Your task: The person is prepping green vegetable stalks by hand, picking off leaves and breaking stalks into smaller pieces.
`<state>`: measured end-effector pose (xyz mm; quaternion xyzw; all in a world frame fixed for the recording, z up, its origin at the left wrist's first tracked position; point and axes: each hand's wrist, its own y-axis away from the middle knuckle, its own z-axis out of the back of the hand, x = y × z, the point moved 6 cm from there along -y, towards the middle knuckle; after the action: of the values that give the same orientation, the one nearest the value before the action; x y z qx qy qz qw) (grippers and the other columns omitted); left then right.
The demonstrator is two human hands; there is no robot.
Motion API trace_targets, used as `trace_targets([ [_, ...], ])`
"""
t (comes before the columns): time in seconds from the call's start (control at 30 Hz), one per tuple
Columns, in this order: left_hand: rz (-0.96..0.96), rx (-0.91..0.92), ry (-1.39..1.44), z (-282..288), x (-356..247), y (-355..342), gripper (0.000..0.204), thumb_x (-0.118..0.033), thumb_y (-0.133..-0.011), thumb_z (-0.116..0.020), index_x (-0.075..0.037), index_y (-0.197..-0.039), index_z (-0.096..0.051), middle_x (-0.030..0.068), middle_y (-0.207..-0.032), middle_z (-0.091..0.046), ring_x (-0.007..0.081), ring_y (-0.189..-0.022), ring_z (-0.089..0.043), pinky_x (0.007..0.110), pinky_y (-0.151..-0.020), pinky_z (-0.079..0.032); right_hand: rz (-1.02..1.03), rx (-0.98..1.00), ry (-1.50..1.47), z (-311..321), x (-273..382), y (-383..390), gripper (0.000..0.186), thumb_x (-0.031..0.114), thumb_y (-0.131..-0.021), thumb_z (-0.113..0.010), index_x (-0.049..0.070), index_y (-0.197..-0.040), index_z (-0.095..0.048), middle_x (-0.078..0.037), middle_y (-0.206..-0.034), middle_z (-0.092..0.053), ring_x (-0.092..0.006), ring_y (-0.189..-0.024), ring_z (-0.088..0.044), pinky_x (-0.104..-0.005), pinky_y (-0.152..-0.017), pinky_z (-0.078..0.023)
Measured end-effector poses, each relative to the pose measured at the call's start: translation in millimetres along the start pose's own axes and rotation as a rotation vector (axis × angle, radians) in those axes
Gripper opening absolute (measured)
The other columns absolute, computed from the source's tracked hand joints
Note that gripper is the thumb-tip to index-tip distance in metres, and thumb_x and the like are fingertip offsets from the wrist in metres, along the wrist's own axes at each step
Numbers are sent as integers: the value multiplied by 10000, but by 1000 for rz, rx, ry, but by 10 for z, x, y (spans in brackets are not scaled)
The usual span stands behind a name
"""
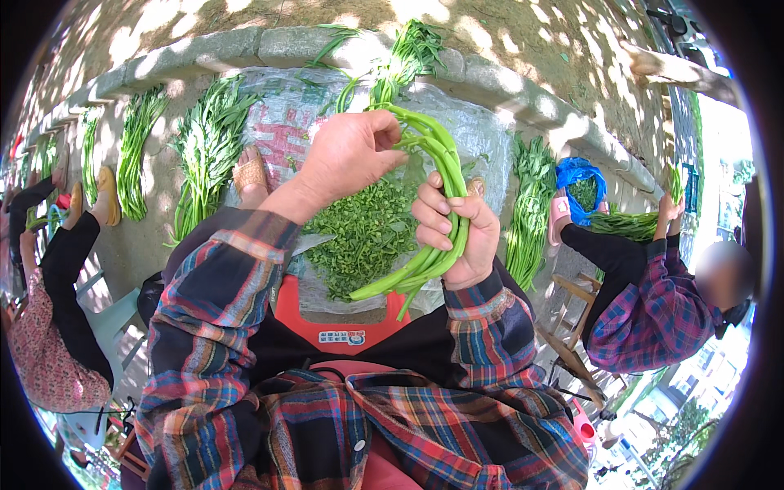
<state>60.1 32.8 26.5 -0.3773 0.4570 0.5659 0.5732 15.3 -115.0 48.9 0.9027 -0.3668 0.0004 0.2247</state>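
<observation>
A curved bundle of long green vegetable stems [451, 155] is in my right hand [457, 224], whose fingers wrap round it about halfway along. Its lower ends hang toward my lap. My left hand [351, 155] is closed in a pinch at the upper end of the bundle, where the fingers partly hide the stem ends. Below both hands a heap of torn green leaves and bits [359, 237] lies on a clear plastic sheet [282, 106]. Just beyond, a leafy bunch of the same greens [408, 57] leans on the stone kerb.
A red plastic stool [327, 327] is between my legs. Long leafy bunches lie at left [204, 155] and right [529, 204]. The stone kerb [204, 53] curves across the far side. People sit on both sides; a blue bag of greens [578, 175] stands by the right person's feet.
</observation>
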Motion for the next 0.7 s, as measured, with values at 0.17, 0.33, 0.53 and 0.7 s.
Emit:
trace_targets([
  [0.17, -175, -125, -202, -8, -242, 45, 133, -104, -743, -684, -33, -826, -607, 67, -693, -618, 162, -630, -624, 284, -577, -482, 2, -11, 2, -22, -3, -13, 234, 48, -784, -489, 0, -1013, -467, -30, -740, -372, -107, -605, -372, -202, -422, -332],
  [0.33, -182, -143, -240, -24, -238, 48, 116, -134, -766, -663, -47, -824, -614, 77, -706, -629, 185, -633, -635, 286, -572, -484, -6, -11, -2, -31, -15, -28, 231, 47, -787, -486, 4, -1013, -466, -31, -741, -373, -108, -605, -375, -203, -422, -333],
  [0.53, -35, -152, -140, -57, -163, 24, 73, -97, -779, -627, -25, -788, -618, 45, -667, -622, 112, -606, -589, 258, -565, -464, -19, -31, 78, -22, -40, -36, 237, 36, -779, -494, 10, -1012, -466, -32, -734, -386, -109, -595, -383, -208, -422, -333],
  [0.7, 96, -133, 364, -103, 32, -22, 55, -45, -740, -603, 4, -713, -605, -8, -621, -571, 55, -566, -484, 226, -517, -406, -43, -92, 153, -21, -98, -38, 240, 11, -765, -496, 16, -1002, -456, -30, -726, -397, -107, -587, -393, -212, -428, -337],
])
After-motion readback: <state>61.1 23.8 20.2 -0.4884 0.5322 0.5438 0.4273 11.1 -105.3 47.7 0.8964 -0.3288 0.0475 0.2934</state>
